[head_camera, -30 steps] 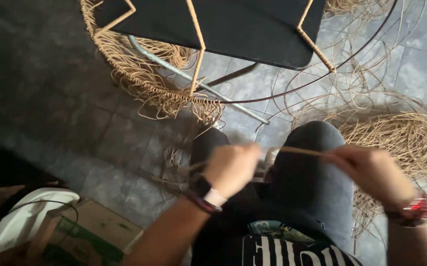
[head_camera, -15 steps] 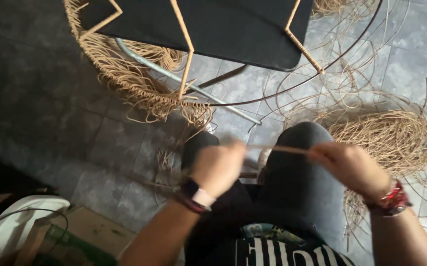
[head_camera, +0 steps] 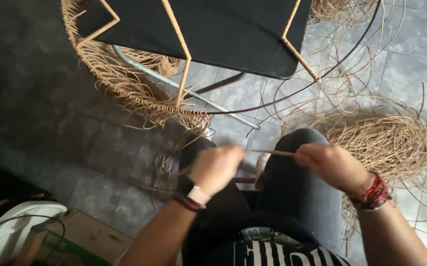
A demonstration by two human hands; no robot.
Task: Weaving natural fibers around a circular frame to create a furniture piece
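Gripping a thin rattan strand (head_camera: 271,152) taut above the knees, the left hand (head_camera: 217,168) and right hand (head_camera: 332,165) stay closed on it, barely shifted since a second ago.

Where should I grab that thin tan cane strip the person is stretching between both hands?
Probably the bare middle of the thin tan cane strip, pinched from above. It runs nearly level and taut over the knees, between the left hand and the right hand, whose grips cover both ends. Only the middle span shows free.
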